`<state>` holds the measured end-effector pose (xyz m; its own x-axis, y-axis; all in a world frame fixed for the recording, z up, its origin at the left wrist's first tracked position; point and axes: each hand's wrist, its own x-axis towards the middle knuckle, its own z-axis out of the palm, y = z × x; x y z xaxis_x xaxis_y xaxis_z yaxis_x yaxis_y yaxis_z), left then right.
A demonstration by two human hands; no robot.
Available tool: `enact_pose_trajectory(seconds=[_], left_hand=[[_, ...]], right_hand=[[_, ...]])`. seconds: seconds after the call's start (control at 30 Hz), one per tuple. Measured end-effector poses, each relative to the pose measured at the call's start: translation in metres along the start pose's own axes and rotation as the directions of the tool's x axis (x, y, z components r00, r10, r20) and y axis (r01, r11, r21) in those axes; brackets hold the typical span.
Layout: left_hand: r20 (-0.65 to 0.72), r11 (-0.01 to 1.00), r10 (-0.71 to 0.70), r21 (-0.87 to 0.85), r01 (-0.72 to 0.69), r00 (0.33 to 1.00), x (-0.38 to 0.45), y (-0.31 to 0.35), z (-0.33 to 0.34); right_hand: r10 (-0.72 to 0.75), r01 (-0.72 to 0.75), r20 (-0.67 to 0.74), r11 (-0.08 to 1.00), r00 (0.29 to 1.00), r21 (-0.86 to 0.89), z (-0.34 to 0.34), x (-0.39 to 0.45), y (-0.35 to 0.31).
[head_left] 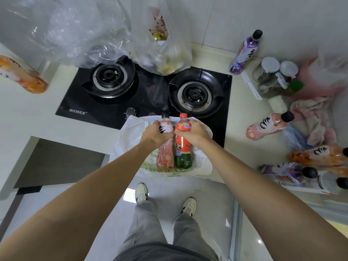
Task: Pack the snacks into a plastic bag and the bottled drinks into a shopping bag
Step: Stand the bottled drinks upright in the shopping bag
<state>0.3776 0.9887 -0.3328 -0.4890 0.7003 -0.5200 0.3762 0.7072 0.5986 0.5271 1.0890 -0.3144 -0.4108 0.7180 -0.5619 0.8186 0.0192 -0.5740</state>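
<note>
A white shopping bag (130, 136) lies open at the counter's front edge, partly over the stove. Two bottles stand upright in it. My left hand (154, 133) grips the pink peach bottle (165, 155) near its shoulder. My right hand (194, 132) grips the red watermelon bottle (183, 155) beside it. A clear plastic bag (160, 44) holding snacks stands behind the burners. More bottles wait on the counter: a purple one (244, 51), a pink one (267, 127), an orange one (318, 155) and several lying at the right edge (293, 172). Another orange bottle (24, 76) lies at the far left.
A black two-burner gas stove (143, 95) fills the counter's middle. Crumpled clear plastic (75, 34) sits at the back left. Lidded glass jars (273, 78), a pink bag (320, 76) and a pink cloth (316, 119) crowd the right side. My feet stand on the tiled floor below.
</note>
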Motion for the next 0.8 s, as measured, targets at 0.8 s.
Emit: enact_pose_trajectory(seconds=[0.8], left_hand=[[-0.147, 0.980, 0.182, 0.107, -0.168, 0.972, -0.034, -0.011, -0.009]], right_hand=[[-0.137, 0.100, -0.235, 0.981, 0.962, -0.164, 0.015, -0.025, 0.005]])
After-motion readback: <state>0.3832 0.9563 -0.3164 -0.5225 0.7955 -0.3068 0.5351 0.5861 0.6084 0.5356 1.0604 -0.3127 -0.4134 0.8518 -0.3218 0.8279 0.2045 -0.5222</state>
